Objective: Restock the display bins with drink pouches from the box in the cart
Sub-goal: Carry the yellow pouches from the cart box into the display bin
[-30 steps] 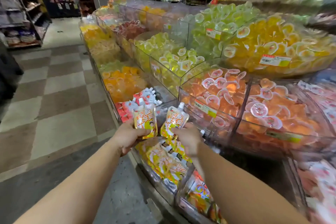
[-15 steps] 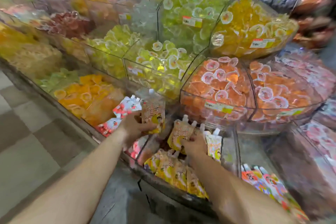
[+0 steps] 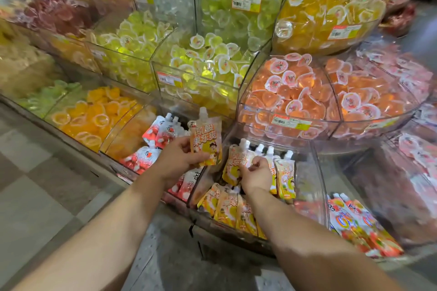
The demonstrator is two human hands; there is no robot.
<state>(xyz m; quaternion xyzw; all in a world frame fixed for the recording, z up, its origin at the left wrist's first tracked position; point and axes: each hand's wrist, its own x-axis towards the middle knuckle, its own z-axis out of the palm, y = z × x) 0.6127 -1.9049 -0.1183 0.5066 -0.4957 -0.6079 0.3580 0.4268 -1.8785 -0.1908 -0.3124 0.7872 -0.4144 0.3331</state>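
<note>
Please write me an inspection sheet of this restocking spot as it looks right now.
Surface: clear bin partly filled with orange-yellow pouches.
Job's things: one drink pouch held upright above the bins; another pouch going into the clear bin; standing pouches beside it.
Clutter: red-white pouches in the bin to the left.
Grippers: left hand grips the raised pouch; right hand pinches the pouch in the bin.
Cables: nothing seen.
Surroundings: jelly cups in upper tubs; tiled floor.
</note>
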